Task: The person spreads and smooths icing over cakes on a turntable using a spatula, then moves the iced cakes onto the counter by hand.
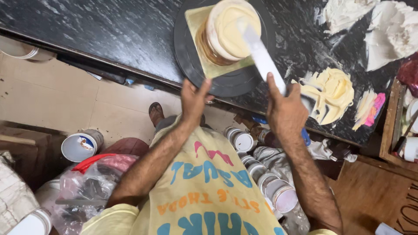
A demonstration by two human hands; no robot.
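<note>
Head view: left hand (194,98) gripping near rim of dark turntable (191,56); right hand (285,111) clenching a palette knife (261,54), blade lying on cream-covered cake (230,30) sitting on turntable, farther on black counter (109,30).

So the table (109,30) is black with white streaks, kind of marbled. Turntable (191,61) is plain dark grey, the square board (196,21) on it pale gold. Cake (228,30) is cream on top with brown layers showing at the side. Cream smears (331,91) are pale yellow, one patch (378,106) pink. Floor (65,100) is beige tile. Shirt (204,191) is yellow with blue, pink and orange lettering.
</note>
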